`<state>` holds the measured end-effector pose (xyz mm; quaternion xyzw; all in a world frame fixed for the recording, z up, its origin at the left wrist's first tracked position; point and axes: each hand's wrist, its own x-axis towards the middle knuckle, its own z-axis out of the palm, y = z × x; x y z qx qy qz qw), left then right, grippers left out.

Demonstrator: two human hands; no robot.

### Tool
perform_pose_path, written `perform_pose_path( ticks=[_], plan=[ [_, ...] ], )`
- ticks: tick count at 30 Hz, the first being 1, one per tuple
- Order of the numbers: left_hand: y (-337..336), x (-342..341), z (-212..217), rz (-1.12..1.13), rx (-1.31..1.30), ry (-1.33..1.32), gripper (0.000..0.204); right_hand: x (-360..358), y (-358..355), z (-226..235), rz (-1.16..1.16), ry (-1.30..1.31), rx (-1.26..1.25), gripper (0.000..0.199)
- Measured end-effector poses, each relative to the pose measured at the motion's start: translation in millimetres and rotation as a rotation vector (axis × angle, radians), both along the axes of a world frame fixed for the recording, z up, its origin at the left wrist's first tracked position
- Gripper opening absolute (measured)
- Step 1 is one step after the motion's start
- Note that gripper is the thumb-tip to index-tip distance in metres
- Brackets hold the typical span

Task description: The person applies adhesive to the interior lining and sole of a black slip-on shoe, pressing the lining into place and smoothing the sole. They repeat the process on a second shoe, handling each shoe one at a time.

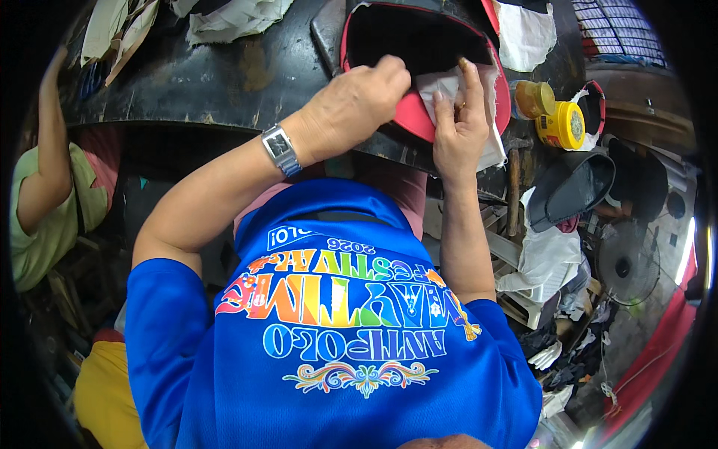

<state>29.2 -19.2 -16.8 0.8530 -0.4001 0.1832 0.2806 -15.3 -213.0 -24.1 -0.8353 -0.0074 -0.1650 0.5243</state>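
Observation:
A red, curved piece [419,118] with a wide black inside lies at the table's front edge. Off-white cloth [485,155] hangs over its right front part. My right hand [460,123] grips the cloth and the red rim there, thumb and forefinger upright on the near side. My left hand [359,101], a metal watch [280,150] on its wrist, is curled closed over the piece's left front rim. Its fingertips are bent out of sight, and what they pinch cannot be made out.
On the right stand a yellow tub [559,127] and a clear jar [532,99], with a hammer [514,191] nearer me. Cloth scraps [232,21] lie along the dark table [202,82]. Another person's arm [51,150] is at far left. A fan [624,262] stands right.

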Motion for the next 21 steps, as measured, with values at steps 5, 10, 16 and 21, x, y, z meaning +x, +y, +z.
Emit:
perform_pose_path(
  ticks=[5, 10, 16, 21],
  plan=[
    [-7.0, 9.5, -8.5, 0.140, -0.026, 0.074, 0.028, -0.3, -1.0, -1.9, 0.051, -0.107, 0.085, 0.060],
    [-10.1, 10.3, -15.4, 0.142, -0.031, -0.037, 0.044, -1.8, 6.7, -1.1, 0.048, -0.142, 0.149, 0.064],
    [-13.4, 26.8, -10.2, 0.108, -0.055, 0.138, 0.020, -9.4, 12.7, 0.6, 0.066, 0.000, 0.094, 0.070],
    [-15.6, 46.5, 1.5, 0.230, -0.046, 0.535, 0.031, -11.0, 10.5, -4.9, 0.105, 0.020, -0.113, 0.074]
  ],
)
